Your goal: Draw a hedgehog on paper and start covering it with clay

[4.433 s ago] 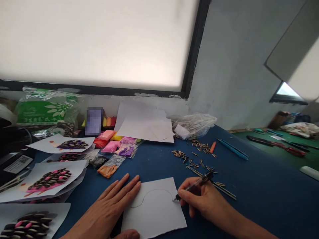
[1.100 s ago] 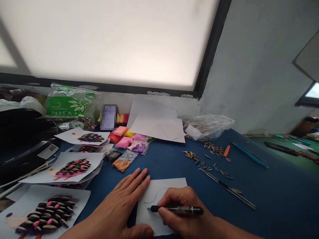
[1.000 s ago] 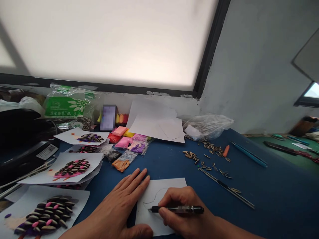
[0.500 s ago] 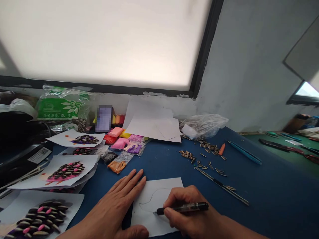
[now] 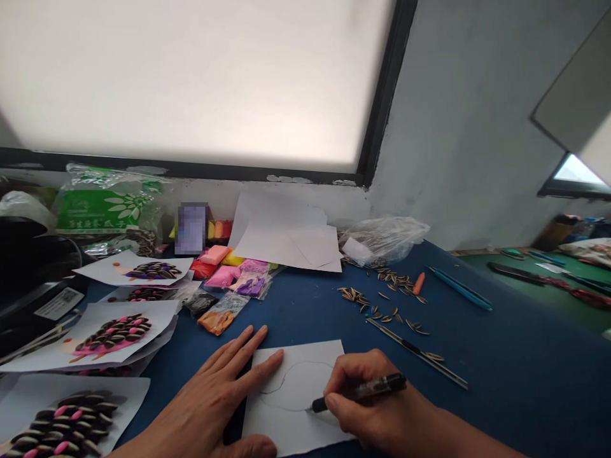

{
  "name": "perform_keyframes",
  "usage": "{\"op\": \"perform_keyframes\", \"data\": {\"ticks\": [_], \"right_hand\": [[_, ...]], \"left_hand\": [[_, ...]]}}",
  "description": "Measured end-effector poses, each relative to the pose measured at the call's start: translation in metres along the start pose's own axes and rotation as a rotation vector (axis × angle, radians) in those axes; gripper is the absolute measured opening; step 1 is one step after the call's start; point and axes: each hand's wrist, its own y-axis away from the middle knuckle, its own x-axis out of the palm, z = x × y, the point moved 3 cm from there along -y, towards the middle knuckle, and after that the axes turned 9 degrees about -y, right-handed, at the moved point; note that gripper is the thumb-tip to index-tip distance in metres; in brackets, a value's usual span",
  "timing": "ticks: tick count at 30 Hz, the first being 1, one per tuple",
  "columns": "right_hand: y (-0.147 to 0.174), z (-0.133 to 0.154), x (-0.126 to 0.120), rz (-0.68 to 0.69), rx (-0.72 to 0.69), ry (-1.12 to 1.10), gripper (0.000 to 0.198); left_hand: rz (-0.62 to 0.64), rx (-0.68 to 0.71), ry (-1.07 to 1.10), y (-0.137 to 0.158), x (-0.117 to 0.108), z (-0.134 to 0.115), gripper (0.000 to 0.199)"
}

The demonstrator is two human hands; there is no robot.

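A white sheet of paper lies on the blue tabletop before me, carrying a thin curved outline. My left hand is spread flat, its index finger and thumb resting on the sheet's left side. Between the fingers and thumb of my right hand is a black pen, tilted, with its tip on the lower line of the outline. The right part of the drawing is hidden by my right hand.
Paper sheets with seed-covered hedgehog pictures lie at left. Clay packets, blank papers and a clear plastic bag are at the back. Loose sunflower seeds, a thin rod and blue tweezers lie at right.
The pen tip has moved right along the lower curve, lengthening the line. My left index finger has spread away from the other fingers onto the paper. The view has shifted slightly.
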Motion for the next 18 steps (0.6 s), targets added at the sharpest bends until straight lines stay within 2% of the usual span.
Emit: {"op": "perform_keyframes", "data": {"ticks": [6, 18], "right_hand": [[-0.001, -0.003, -0.006, 0.003, -0.009, 0.013, 0.010], [-0.001, -0.005, -0.017, -0.024, -0.022, 0.032, 0.011]], "left_hand": [[0.058, -0.005, -0.009, -0.004, -0.004, -0.002, 0.080], [-0.059, 0.034, -0.027, -0.001, 0.002, 0.001, 0.076]]}}
